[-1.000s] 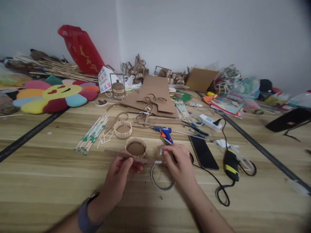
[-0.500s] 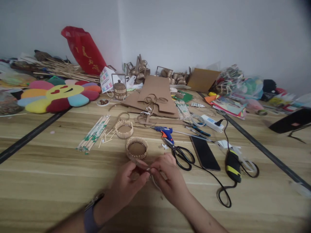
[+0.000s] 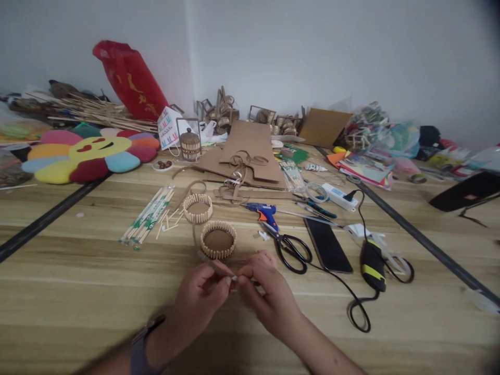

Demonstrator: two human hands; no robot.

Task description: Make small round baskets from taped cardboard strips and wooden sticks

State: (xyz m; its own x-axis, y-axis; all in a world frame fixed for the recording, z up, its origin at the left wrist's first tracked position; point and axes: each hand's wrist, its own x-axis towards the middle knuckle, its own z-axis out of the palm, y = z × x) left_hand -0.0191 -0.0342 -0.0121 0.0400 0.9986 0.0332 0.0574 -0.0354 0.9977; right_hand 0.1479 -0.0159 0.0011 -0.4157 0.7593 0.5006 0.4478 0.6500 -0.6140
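A thin brown cardboard strip [image 3: 219, 269] is pinched between the fingertips of my left hand [image 3: 197, 297] and my right hand [image 3: 269, 294], which nearly meet. Its free end points up and left, and a small whitish bit shows where the fingertips come together. Just beyond my hands sits a round ring of short wooden sticks [image 3: 218, 240] with a brown base. A second stick ring [image 3: 197, 208] lies behind it, a little to the left. Black-handled scissors [image 3: 291, 249] rest to the right of my right hand.
A blue glue gun [image 3: 262, 212], a black phone [image 3: 328, 245] and a black-yellow corded device [image 3: 373, 265] lie on the right. Packs of wooden sticks [image 3: 147, 216] are on the left. Cardboard sheets [image 3: 250, 140] and a finished-looking small lidded stick pot [image 3: 190, 144] stand farther back.
Both hands have drawn slightly left, still pinching the strip. Its free end now sticks out more plainly past my left fingers. The whole view has shifted slightly.
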